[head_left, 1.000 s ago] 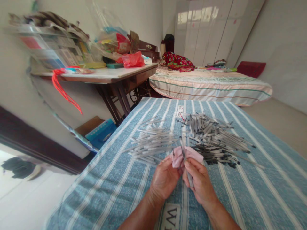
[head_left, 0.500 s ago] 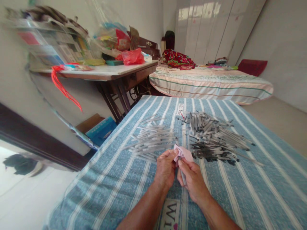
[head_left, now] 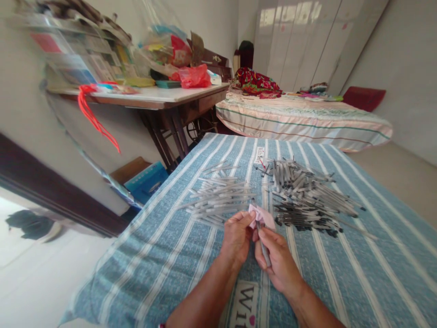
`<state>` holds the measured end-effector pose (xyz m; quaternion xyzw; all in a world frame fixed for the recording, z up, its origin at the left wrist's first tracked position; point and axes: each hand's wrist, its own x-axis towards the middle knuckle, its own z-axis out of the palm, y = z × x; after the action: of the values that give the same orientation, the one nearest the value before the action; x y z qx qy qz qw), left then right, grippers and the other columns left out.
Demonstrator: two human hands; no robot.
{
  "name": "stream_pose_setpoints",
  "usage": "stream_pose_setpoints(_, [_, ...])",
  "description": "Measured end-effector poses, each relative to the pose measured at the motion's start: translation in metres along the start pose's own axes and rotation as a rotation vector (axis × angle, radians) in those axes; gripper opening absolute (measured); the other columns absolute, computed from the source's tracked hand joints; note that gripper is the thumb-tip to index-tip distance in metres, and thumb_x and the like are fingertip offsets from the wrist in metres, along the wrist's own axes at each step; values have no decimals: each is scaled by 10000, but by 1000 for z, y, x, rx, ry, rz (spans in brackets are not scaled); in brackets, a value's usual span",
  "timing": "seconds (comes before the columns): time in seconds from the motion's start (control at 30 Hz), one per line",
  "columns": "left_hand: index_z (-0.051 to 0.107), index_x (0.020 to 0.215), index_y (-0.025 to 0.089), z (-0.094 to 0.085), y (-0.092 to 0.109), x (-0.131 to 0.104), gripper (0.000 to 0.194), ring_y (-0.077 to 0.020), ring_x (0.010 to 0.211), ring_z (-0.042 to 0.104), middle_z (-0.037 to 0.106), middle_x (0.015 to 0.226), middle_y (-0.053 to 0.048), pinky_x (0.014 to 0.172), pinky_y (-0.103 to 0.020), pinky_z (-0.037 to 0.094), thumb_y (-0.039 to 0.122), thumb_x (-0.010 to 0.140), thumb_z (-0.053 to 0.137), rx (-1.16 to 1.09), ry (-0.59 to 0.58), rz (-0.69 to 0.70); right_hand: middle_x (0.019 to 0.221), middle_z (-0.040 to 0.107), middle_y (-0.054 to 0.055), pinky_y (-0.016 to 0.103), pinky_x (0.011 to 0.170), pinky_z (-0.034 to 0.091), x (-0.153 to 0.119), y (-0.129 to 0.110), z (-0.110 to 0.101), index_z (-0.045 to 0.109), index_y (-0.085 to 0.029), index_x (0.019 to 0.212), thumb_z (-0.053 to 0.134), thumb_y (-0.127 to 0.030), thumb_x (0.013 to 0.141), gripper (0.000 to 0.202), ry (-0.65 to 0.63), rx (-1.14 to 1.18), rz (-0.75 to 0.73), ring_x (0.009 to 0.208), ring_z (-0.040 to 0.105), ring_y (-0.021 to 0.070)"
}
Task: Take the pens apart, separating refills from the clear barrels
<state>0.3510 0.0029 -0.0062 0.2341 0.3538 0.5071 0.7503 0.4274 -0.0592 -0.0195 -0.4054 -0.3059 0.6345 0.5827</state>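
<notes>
The biggest trouble would be the two heaps running together: the right pile (head_left: pixel 303 189), dark-tipped, right of centre, and the left pile (head_left: pixel 218 200), paler, left of centre, have only a narrow gap between them, and a knock from either hand or a tug on the tablecloth (head_left: pixel 143 255) could set the loose pens rolling across it. Next, the pink cloth (head_left: pixel 268 219), its loose corner spread toward the right pile, might snag a pen there. Smallest, the held pen (head_left: pixel 265 256), at the lower centre, could slip or twist if the grip loosens: the left hand (head_left: pixel 236 239) has thumb and fingers pinched on the cloth around its upper part, and the right hand (head_left: pixel 278 258) has its fingers curled around the lower part.

The blue-and-white striped tablecloth fills the lower middle, creased at lower left. Beyond it, a pale wardrobe (head_left: pixel 303 45) stands at upper right, a bed (head_left: pixel 307 116) with a striped cover lies before it, and a desk (head_left: pixel 164 94) takes the upper left, with a red bag (head_left: pixel 195 76) and red cord (head_left: pixel 95 118) on it, the cord hanging over the edge.
</notes>
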Motion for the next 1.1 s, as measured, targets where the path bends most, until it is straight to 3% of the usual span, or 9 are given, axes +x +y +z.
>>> stream_pose_setpoints(0.1, [537,584,138,1,4,3,250,-76,404,472,538,497,24,370,-172,298,296,585,730,-3,21,17,320,410,-75,129,300,138,-1,1,1,532,-134,717,504,-432,824,318,-39,20,4,265,230,24])
stream_pose_setpoints(0.3, [514,492,120,4,-5,-6,272,-60,393,441,500,436,25,413,-180,349,241,548,752,37,-31,-10,319,390,-88,133,275,111,2,-3,-7,530,-148,707,498,-432,828,311,4,72,-14,250,170,20])
stream_pose_setpoints(0.5, [537,556,134,1,0,4,255,-62,380,433,528,483,28,353,-173,264,304,593,724,73,23,45,317,406,-78,118,299,158,1,-2,-2,537,-133,694,525,-412,820,306,26,-39,-22,268,244,18])
stream_pose_setpoints(0.77, [542,508,124,0,-5,0,259,-69,420,447,524,467,20,454,-202,357,280,593,731,158,-19,78,312,380,-94,131,275,105,1,-4,-9,537,-143,715,520,-462,804,332,1,27,15,249,166,17])
stream_pose_setpoints(0.9, [547,526,139,-1,1,9,236,-62,456,463,521,496,38,485,-188,369,282,586,725,171,55,136,312,393,-84,129,283,118,0,-4,-3,528,-138,691,543,-462,785,337,38,-87,15,258,214,22])
stream_pose_setpoints(1.1, [557,462,124,1,-7,0,275,-68,414,424,502,434,21,437,-199,320,304,552,745,303,23,113,314,369,-95,149,288,122,5,-6,-6,530,-152,695,531,-479,775,336,148,-173,-18,262,210,34])
